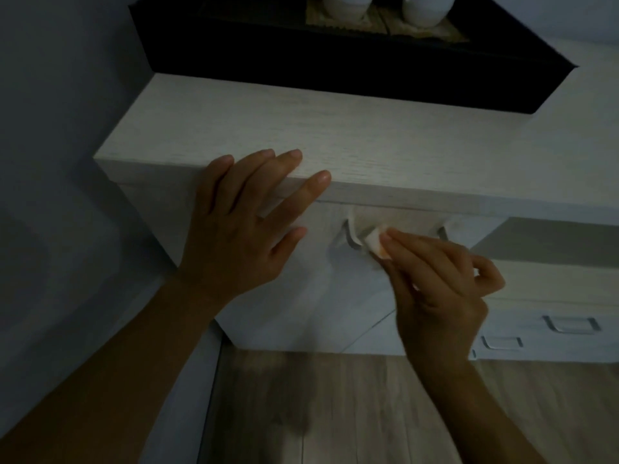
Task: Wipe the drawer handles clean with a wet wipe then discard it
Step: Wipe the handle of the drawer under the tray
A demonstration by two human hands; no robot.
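A dim room is shown, with a bluish wall [50,128] to the left of the white cabinet [301,128] and a wooden floor [335,413] below it. At the back of the cabinet top a black tray [335,72] is placed, and two white vessels [425,8] stand in it. Only their lower parts are shown, so what is inside them cannot be told. The drawer at the cabinet front is closed and its contents are hidden. No bin for the used wipe is seen.

The left hand [241,229] is laid flat on the front edge of the cabinet top, the fingers straight and nothing held. The right hand [438,286] is at the cabinet front, just under the top. There the wet wipe [375,241] is pinched in its fingertips and pressed on the drawer handle [346,234]. Two more handles [569,324] are seen lower, to the right of the cabinet.

The wipe is judged to be light, soft and damp, so it is easily folded and may slip. It is best held bunched at one edge, with the free part wrapped around the bar. The handle is judged to be stiff and fixed.
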